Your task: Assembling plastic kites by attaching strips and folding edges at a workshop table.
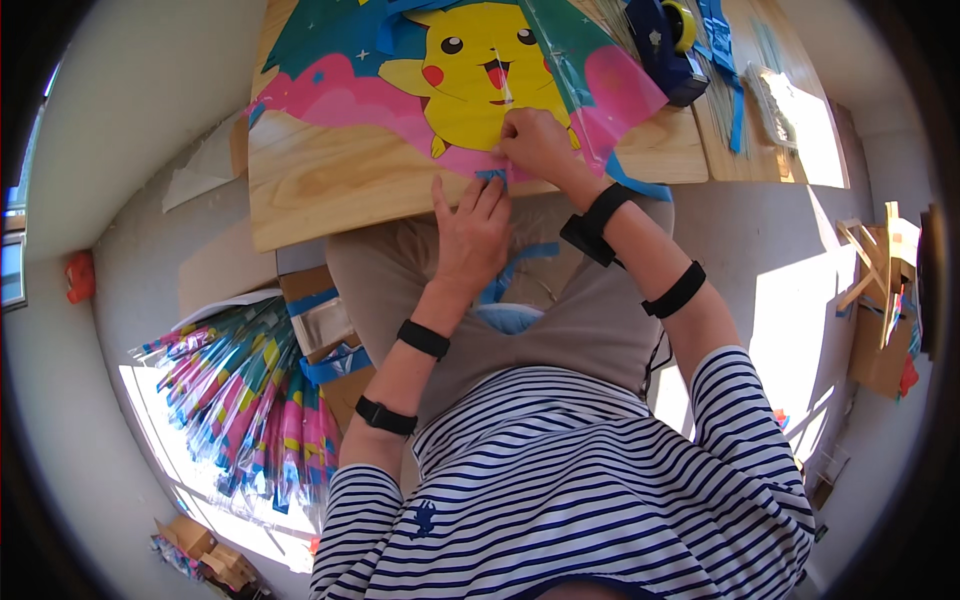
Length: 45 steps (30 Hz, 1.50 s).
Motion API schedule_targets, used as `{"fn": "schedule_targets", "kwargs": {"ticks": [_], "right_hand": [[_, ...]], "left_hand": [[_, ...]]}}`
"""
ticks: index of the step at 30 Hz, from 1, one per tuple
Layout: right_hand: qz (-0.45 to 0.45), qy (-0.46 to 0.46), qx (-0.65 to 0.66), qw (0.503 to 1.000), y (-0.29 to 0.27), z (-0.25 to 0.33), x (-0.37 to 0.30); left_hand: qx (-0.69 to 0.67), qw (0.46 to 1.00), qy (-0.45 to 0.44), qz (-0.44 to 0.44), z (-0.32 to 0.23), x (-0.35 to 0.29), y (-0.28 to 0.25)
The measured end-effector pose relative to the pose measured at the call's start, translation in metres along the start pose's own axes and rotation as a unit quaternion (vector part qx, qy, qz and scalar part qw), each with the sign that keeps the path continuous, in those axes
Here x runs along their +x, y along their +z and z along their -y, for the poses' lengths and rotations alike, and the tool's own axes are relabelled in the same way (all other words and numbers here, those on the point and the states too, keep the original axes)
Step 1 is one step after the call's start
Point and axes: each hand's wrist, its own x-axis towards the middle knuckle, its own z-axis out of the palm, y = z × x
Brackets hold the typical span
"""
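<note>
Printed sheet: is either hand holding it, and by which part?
The left hand lies on the sheet at a blue patch on its near edge, no clear grip. The right hand looks pinched over it; whether it holds anything cannot be told.

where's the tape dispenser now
At the head view's upper right, the dark blue tape dispenser sits on the wooden table, by the printed sheet's right edge.

At the worktop's (320, 200) near edge, the left hand (470, 235) lays its fingertips by a blue patch (491, 175) at the lower margin of a printed sheet (335, 105), while the right hand (538, 145), fingers bunched, is over the sheet just beyond. A dark-blue tape dispenser (665, 50) stands near the right edge; clear-wrapped colourful bundles (250, 400) fan out below the near-left corner.
</note>
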Motion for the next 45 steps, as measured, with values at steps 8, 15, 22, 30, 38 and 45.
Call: {"fn": "schedule_targets", "kwargs": {"ticks": [8,15,22,30,38,45], "right_hand": [[0.004,0.041,-0.017,0.999,-0.002,0.011,-0.004],[-0.039,0.058,0.005,0.998,-0.003,0.008,-0.005],[-0.178,-0.087,-0.106,0.974,-0.034,-0.029,-0.039],[-0.178,-0.139,-0.158,0.961,-0.020,-0.035,-0.059],[-0.143,-0.143,-0.102,0.974,-0.004,-0.012,-0.065],[-0.152,-0.133,-0.115,0.973,-0.011,-0.018,-0.069]], "left_hand": [[0.019,1.000,-0.009,0.005,-0.003,-0.002,0.005],[-0.009,0.999,-0.030,0.028,-0.003,0.002,-0.003],[-0.003,0.993,-0.113,-0.029,0.059,0.024,-0.014],[-0.009,0.992,-0.120,-0.032,0.065,0.047,0.016],[0.039,0.990,-0.133,-0.009,0.056,0.047,0.009],[0.031,0.986,-0.161,0.040,0.052,0.055,-0.001]]}}
